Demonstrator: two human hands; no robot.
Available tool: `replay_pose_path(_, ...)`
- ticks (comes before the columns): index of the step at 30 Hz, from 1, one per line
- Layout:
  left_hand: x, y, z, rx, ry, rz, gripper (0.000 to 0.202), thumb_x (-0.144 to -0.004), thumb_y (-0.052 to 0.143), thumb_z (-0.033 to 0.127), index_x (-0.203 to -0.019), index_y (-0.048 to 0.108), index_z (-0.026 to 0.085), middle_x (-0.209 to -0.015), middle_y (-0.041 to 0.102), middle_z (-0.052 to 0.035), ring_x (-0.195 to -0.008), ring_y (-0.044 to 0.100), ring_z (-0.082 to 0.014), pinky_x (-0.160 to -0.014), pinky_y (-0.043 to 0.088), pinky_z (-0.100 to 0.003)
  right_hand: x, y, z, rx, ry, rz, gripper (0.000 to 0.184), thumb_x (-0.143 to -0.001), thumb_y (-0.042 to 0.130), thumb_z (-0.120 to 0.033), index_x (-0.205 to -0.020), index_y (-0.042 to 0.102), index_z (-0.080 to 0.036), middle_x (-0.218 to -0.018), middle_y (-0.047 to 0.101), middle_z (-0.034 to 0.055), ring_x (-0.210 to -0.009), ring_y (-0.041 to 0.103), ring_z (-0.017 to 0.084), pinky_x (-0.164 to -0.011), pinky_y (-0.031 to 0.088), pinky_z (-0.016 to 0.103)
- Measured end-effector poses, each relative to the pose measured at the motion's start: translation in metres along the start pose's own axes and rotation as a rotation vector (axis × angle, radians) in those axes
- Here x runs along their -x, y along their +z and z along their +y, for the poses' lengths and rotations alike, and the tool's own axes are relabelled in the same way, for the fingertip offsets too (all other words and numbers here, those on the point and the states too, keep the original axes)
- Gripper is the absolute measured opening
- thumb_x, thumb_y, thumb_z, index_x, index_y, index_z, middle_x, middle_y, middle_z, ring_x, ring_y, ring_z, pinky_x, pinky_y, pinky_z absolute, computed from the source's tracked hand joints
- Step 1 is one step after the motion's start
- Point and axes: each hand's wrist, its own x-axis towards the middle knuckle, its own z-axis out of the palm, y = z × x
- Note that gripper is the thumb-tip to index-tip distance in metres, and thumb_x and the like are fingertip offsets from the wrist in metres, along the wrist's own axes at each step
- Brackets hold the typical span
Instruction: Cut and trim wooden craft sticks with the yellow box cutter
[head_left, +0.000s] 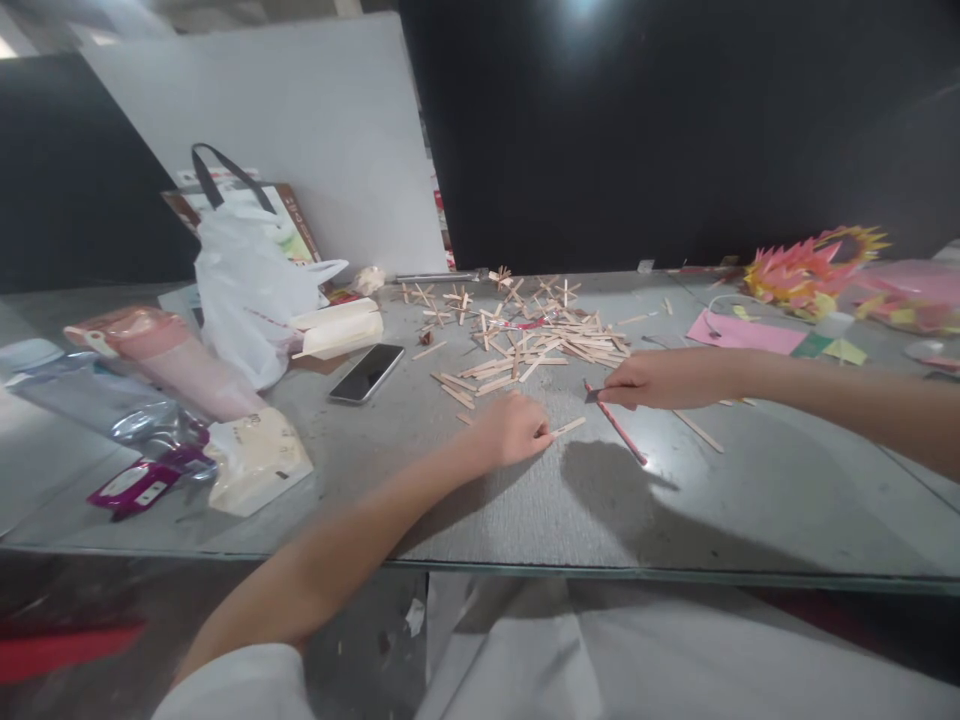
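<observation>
Head view, left to right. At the far left of the tabletop [750, 500] lie four packets: one clear pouch [97, 400], one pink pouch [172, 360], one magenta packet [135, 487] and one cream packet [255, 460]. Behind them stands one white plastic bag [240, 290] in front of a dark-handled carrier. One phone [367, 373] lies face up just right of the bag.

Centre: the left hand [510, 430] rests on the tabletop, curled, with thumb and forefinger pinching one end of a single wooden stick [568, 427]. The stick lies flat, pointing right, near the front of a loose heap of sticks [547, 345] that are too many to count. Several at the heap's far edge are joined as small crosses.

The right hand [660, 380] lies just beside the stick's free end, fingers closed on the upper end of one red pencil [622, 432], whose other end slants toward the person.

Far right: one pink sheet [746, 333] and a cluster of paper flowers [802, 270], number unclear.

Handling, judged: the stick looks light, thin and stiff, likely to snap if bent, and best pinched across its flat faces near an end. The pencil looks rigid and prone to roll.
</observation>
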Motion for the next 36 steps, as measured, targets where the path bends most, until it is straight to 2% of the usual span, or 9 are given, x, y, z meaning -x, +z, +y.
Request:
replay_pose_path(4, -0.002, 0.005, 0.000, -0.064, 0.038, 0.052, 0.027, -0.095, 0.057, 0.022, -0.074, 0.072, 0.017, -0.079, 0.073, -0.0071, -0.081, 0.065, -0.0219, -0.083, 0.043, -0.036, 0.002, 0.001, -0.006, 0.032, -0.025, 0.010, 0.052, -0.107, 0.034, -0.056, -0.075, 0.058, -0.021, -0.073, 0.064, 0.0037, -0.063, 0.054, 0.018, -0.065, 0.035, 0.033)
replay_pose_path(7, -0.001, 0.006, -0.002, 0.027, 0.034, 0.077, 0.022, -0.093, 0.057, 0.019, -0.075, 0.070, 0.018, -0.078, 0.071, -0.0053, -0.079, 0.063, -0.0205, -0.080, 0.043, -0.034, 0.002, 0.003, -0.008, 0.075, -0.021, 0.008, 0.052, -0.107, 0.034, -0.054, -0.081, 0.064, -0.021, -0.078, 0.069, 0.0057, -0.066, 0.060, 0.020, -0.065, 0.036, 0.033)
replay_pose_path(13, 0.001, 0.002, -0.018, 0.173, -0.070, 0.068, 0.027, -0.093, 0.060, 0.029, -0.068, 0.066, 0.019, -0.070, 0.065, -0.0034, -0.071, 0.059, -0.0194, -0.070, 0.041, -0.033, -0.006, 0.009, -0.004, 0.215, -0.051, 0.052, 0.050, -0.111, 0.032, -0.048, -0.097, 0.071, -0.020, -0.084, 0.072, 0.0087, -0.071, 0.065, 0.022, -0.063, 0.033, 0.033)
replay_pose_path(17, -0.005, 0.005, -0.034, 0.234, -0.016, 0.153, 0.028, -0.093, 0.071, 0.048, -0.097, 0.077, 0.021, -0.099, 0.071, -0.0074, -0.099, 0.065, -0.0251, -0.092, 0.049, -0.038, -0.016, 0.019, 0.001, 0.283, -0.124, 0.080, 0.044, -0.112, 0.036, -0.043, -0.108, 0.073, -0.020, -0.082, 0.072, 0.0080, -0.069, 0.065, 0.022, -0.061, 0.031, 0.032)
replay_pose_path(20, -0.006, 0.008, -0.035, 0.191, -0.132, 0.204, 0.050, -0.085, 0.079, 0.061, -0.115, 0.076, 0.021, -0.117, 0.070, -0.0115, -0.115, 0.063, -0.0310, -0.104, 0.049, -0.045, -0.024, 0.025, 0.002, 0.344, -0.171, 0.093, 0.042, -0.112, 0.037, -0.041, -0.106, 0.073, -0.020, -0.081, 0.072, 0.0074, -0.063, 0.062, 0.019, -0.060, 0.028, 0.032)
replay_pose_path(24, 0.000, 0.006, -0.014, -0.022, -0.384, 0.304, 0.045, -0.094, 0.070, 0.059, -0.107, 0.076, 0.017, -0.110, 0.069, -0.0158, -0.117, 0.062, -0.0369, -0.105, 0.048, -0.051, -0.029, 0.025, 0.000, 0.404, -0.174, 0.121, 0.046, -0.113, 0.035, -0.042, -0.106, 0.074, -0.019, -0.079, 0.072, 0.0077, -0.062, 0.062, 0.019, -0.059, 0.027, 0.031)
replay_pose_path(29, 0.006, -0.003, 0.002, 0.000, -0.377, 0.193, 0.044, -0.088, 0.076, 0.061, -0.095, 0.077, 0.017, -0.098, 0.072, -0.0145, -0.108, 0.066, -0.0383, -0.094, 0.050, -0.048, -0.029, 0.022, 0.003, 0.419, -0.168, 0.143, 0.043, -0.113, 0.037, -0.040, -0.107, 0.074, -0.018, -0.076, 0.070, 0.0067, -0.059, 0.059, 0.018, -0.059, 0.027, 0.031)
replay_pose_path(33, 0.002, -0.002, -0.010, 0.076, -0.338, 0.122, 0.053, -0.082, 0.078, 0.070, -0.097, 0.080, 0.019, -0.091, 0.071, -0.0108, -0.098, 0.067, -0.0332, -0.085, 0.048, -0.040, -0.030, 0.024, 0.005, 0.427, -0.171, 0.155, 0.042, -0.113, 0.038, -0.041, -0.106, 0.073, -0.018, -0.075, 0.070, 0.0063, -0.057, 0.057, 0.016, -0.058, 0.024, 0.030)
replay_pose_path(36, -0.001, 0.003, -0.018, 0.158, -0.296, 0.113, 0.057, -0.082, 0.077, 0.073, -0.110, 0.082, 0.024, -0.090, 0.069, -0.0066, -0.092, 0.066, -0.0286, -0.083, 0.046, -0.037, -0.032, 0.025, 0.004, 0.428, -0.187, 0.150, 0.041, -0.113, 0.040, -0.041, -0.107, 0.074, -0.019, -0.075, 0.070, 0.0062, -0.056, 0.056, 0.016, -0.058, 0.023, 0.030)
